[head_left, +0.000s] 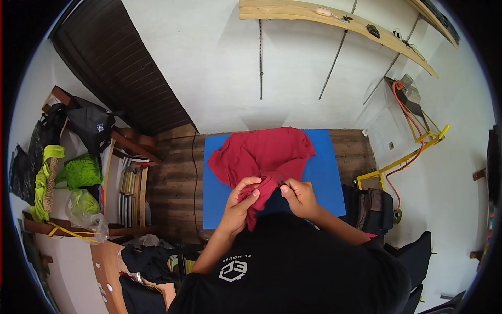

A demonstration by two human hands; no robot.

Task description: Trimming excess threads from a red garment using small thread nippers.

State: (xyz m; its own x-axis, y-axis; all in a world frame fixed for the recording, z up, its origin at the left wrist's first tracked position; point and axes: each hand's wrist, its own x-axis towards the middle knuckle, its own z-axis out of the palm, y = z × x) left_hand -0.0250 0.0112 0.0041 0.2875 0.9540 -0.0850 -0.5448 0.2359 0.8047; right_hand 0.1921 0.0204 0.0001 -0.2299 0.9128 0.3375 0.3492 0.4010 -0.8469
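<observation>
A red cloth garment [270,151] lies spread in folds over a blue tabletop [325,184]. My left hand [241,200] pinches a bunched part of it near the table's front edge, thumb on top, and a loose end hangs below. Close by on the right, my right hand [300,196] grips a small dark tool [281,182] between thumb and fingers. The tool's tip meets the raised red fabric. Most of it is hidden in the hand, so its exact kind cannot be told.
Wooden shelves [113,135] with bags and cloth stand at left, beside a dark door [121,66]. A wooden wall shelf [290,11] holds small items. At right are a yellow metal frame [404,157] with an orange hose and dark folded cloths [372,208].
</observation>
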